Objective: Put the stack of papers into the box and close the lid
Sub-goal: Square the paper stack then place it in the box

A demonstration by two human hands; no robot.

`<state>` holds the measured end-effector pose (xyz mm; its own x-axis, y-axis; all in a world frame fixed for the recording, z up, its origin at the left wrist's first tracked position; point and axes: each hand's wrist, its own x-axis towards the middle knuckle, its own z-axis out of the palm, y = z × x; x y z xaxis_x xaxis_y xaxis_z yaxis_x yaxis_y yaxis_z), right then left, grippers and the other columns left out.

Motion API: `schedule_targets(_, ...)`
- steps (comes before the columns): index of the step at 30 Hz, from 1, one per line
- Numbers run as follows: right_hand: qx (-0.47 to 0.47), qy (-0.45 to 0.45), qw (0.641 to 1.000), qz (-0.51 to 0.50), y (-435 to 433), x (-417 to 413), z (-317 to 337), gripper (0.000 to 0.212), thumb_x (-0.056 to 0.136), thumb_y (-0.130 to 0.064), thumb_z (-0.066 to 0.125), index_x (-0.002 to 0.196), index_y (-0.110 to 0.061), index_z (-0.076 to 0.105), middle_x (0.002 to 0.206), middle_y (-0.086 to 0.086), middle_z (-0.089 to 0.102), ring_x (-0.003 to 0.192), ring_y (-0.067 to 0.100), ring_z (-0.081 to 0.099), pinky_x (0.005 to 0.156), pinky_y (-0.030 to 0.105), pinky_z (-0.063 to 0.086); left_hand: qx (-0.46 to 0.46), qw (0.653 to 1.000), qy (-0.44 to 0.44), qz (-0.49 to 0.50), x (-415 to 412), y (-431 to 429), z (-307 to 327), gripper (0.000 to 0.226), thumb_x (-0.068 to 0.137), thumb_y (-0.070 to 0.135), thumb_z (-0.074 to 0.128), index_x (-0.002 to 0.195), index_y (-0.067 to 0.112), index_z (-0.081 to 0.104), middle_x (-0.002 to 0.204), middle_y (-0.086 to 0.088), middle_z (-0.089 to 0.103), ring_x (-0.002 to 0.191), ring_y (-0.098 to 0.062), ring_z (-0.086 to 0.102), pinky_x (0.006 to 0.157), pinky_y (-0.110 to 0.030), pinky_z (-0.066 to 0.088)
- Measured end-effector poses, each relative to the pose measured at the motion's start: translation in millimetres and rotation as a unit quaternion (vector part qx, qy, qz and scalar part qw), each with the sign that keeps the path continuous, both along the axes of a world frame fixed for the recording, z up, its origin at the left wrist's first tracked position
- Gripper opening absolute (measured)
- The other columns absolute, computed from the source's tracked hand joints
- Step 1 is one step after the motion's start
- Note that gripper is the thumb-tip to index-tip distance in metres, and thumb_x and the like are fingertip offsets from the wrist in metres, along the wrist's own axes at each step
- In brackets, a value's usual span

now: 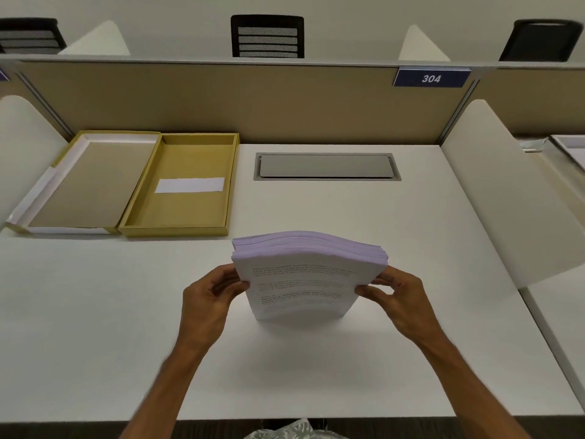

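Note:
A thick stack of papers stands on its lower edge on the white desk, printed text facing me, slightly bowed. My left hand grips its left side and my right hand grips its right side. The open mustard-yellow box lies at the far left of the desk with a white label on its floor. Its lid lies upside down right beside the box, on its left.
A grey cable hatch is set into the desk behind the papers. A tan partition with a "304" sign closes the back. White side dividers flank the desk. Black chairs stand beyond.

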<state>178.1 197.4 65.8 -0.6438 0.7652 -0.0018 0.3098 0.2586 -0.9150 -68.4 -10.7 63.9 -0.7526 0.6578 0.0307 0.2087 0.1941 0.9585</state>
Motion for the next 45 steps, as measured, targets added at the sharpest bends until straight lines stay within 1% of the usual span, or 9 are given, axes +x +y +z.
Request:
schedule_targets(6, -0.003, 0.057, 0.997, -0.053, -3, -9, -11, 0.057, 0.080, 0.002, 0.079, 0.101, -0.051, 0.075, 0.096, -0.015, 0.080, 0.093, 0.013, 0.075, 0.089, 0.034, 0.057, -0.003, 0.997, 0.059, 0.041, 9, 9, -4, 0.038, 0.085, -0.008, 0.069, 0.098, 0.027, 0.071, 0.085, 0.023, 0.075, 0.085, 0.010, 0.066, 0.074, -0.005, 0.048)
schedule_targets(11, -0.011, 0.053, 0.998, -0.015, 5, -25, 1, 0.045, 0.087, 0.000, 0.072, 0.093, -0.045, 0.074, 0.093, -0.013, 0.078, 0.086, 0.008, 0.073, 0.078, 0.018, 0.056, -0.011, 0.998, 0.041, 0.053, 7, 16, 5, 0.035, 0.093, 0.000, 0.062, 0.095, 0.034, 0.064, 0.091, 0.023, 0.072, 0.092, 0.010, 0.064, 0.073, -0.001, 0.046)
schedule_targets(15, -0.044, 0.054, 0.997, 0.022, 10, -47, 10, 0.019, 0.095, -0.010, 0.066, 0.111, -0.020, 0.070, 0.105, 0.001, 0.075, 0.096, 0.024, 0.070, 0.083, 0.040, 0.062, -0.008, 0.997, 0.011, 0.073, -9, 18, 15, 0.020, 0.095, 0.008, 0.063, 0.104, 0.026, 0.067, 0.102, 0.011, 0.073, 0.094, -0.003, 0.068, 0.081, -0.025, 0.057)
schedule_targets(17, -0.079, 0.055, 0.995, 0.034, 11, -62, 13, 0.019, 0.097, -0.010, 0.064, 0.116, -0.012, 0.067, 0.108, 0.008, 0.073, 0.100, 0.031, 0.072, 0.081, 0.049, 0.064, -0.019, 0.997, -0.006, 0.080, -23, 17, 18, 0.020, 0.095, 0.012, 0.064, 0.115, 0.015, 0.068, 0.108, -0.001, 0.073, 0.099, -0.017, 0.070, 0.085, -0.037, 0.060)
schedule_targets(20, -0.121, 0.047, 0.991, 0.035, 10, -88, 16, 0.021, 0.098, -0.007, 0.062, 0.119, -0.007, 0.066, 0.113, 0.010, 0.074, 0.101, 0.031, 0.074, 0.080, 0.053, 0.063, -0.008, 0.995, -0.057, 0.079, -48, 12, 19, 0.026, 0.094, 0.013, 0.067, 0.119, 0.007, 0.068, 0.109, -0.008, 0.075, 0.099, -0.024, 0.073, 0.082, -0.042, 0.062)
schedule_targets(27, -0.169, 0.020, 0.985, -0.007, 3, -163, 10, 0.024, 0.096, -0.007, 0.065, 0.119, -0.004, 0.066, 0.109, 0.014, 0.076, 0.097, 0.034, 0.075, 0.081, 0.053, 0.063, 0.018, 0.986, -0.151, 0.060, -122, 0, 13, 0.013, 0.090, 0.012, 0.071, 0.103, 0.012, 0.075, 0.095, -0.001, 0.081, 0.085, -0.016, 0.077, 0.062, -0.026, 0.060)
schedule_targets(30, -0.170, 0.015, 0.985, -0.033, -3, -204, 6, 0.031, 0.094, -0.011, 0.069, 0.123, -0.012, 0.061, 0.094, 0.012, 0.077, 0.088, 0.032, 0.077, 0.077, 0.053, 0.064, 0.004, 0.985, -0.164, 0.061, -163, -2, 7, 0.007, 0.090, 0.012, 0.071, 0.096, 0.011, 0.075, 0.088, -0.001, 0.081, 0.076, -0.014, 0.076, 0.058, -0.025, 0.059)
schedule_targets(39, -0.200, 0.005, 0.974, -0.107, -13, -333, -11, 0.033, 0.090, -0.012, 0.074, 0.121, -0.019, 0.065, 0.095, 0.013, 0.079, 0.086, 0.030, 0.078, 0.077, 0.056, 0.063, -0.058, 0.976, -0.200, 0.056, -306, 13, 1, 0.007, 0.087, 0.007, 0.073, 0.090, 0.001, 0.074, 0.087, -0.012, 0.078, 0.063, -0.019, 0.073, 0.050, -0.027, 0.057)
schedule_targets(45, -0.213, -0.005, 0.967, -0.142, 13, -423, -14, 0.039, 0.088, -0.009, 0.075, 0.126, -0.016, 0.065, 0.120, 0.005, 0.070, 0.094, 0.029, 0.075, 0.082, 0.054, 0.063, -0.091, 0.978, -0.182, 0.055, -389, 50, 0, 0.005, 0.088, 0.008, 0.072, 0.085, 0.005, 0.074, 0.088, -0.012, 0.077, 0.060, -0.018, 0.073, 0.047, -0.022, 0.055)
